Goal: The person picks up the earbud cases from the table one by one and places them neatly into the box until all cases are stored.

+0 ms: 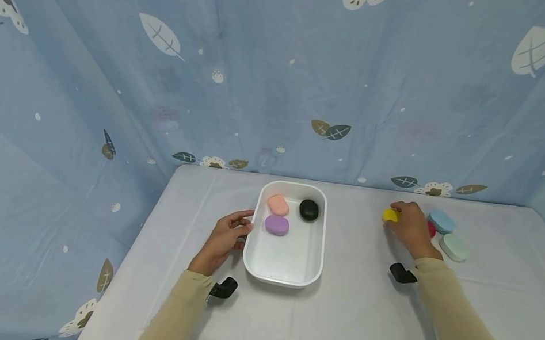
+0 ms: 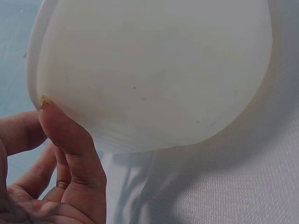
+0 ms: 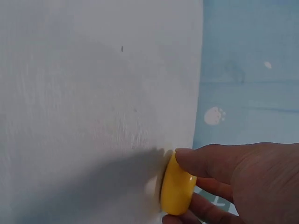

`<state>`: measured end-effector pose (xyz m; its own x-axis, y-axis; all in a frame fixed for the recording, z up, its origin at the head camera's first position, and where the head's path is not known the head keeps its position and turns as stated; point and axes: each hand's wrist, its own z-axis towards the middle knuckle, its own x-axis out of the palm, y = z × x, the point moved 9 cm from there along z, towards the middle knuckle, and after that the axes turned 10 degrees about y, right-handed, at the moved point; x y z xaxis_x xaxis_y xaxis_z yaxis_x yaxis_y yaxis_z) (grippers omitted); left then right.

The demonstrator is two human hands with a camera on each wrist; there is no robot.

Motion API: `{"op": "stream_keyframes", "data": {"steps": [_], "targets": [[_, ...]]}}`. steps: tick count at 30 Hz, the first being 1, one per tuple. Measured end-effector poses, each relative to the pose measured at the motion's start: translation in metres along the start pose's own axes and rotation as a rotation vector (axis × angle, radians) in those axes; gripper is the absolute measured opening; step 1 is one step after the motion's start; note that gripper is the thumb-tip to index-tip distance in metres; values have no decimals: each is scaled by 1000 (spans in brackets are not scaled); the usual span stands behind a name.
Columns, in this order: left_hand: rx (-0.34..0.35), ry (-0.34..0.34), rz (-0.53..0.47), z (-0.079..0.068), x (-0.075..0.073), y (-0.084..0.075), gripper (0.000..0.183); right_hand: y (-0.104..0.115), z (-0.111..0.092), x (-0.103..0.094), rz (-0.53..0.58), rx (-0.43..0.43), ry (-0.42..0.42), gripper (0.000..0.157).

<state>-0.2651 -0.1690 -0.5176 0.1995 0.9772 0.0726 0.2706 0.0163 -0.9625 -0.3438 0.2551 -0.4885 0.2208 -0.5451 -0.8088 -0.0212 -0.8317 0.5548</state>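
Note:
My right hand [image 1: 413, 229] pinches a yellow soap bar [image 3: 178, 189] between thumb and fingers, low over the right side of the table. Just beyond that hand lie a light blue soap bar [image 1: 441, 221], a pale green one [image 1: 454, 247] and a red one [image 1: 431, 229], which the hand partly hides. My left hand [image 1: 222, 240] grips the left rim of a white tray [image 1: 280, 280], its thumb [image 2: 70, 133] against the wall. Inside the tray, a peach soap bar [image 1: 278, 204], a purple one [image 1: 277, 225] and a black one [image 1: 308, 210] sit toward the far end.
A white cloth covers the table [image 1: 344, 331]. Behind it hangs a blue curtain [image 1: 265, 76] patterned with leaves and flowers, which also runs along both sides. Black wrist mounts [image 1: 224, 287] show beside both sleeves.

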Motion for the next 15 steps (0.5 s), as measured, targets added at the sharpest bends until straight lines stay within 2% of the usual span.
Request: {"op": "stream_keyframes", "data": {"steps": [8,15], "targets": [[-1,-6,6,-1,-1,0,43,7,-3,10,38,35,33,53],[-8,-9,2,0,0,0,42,39,-14,10,46,-52,1,51]]}}
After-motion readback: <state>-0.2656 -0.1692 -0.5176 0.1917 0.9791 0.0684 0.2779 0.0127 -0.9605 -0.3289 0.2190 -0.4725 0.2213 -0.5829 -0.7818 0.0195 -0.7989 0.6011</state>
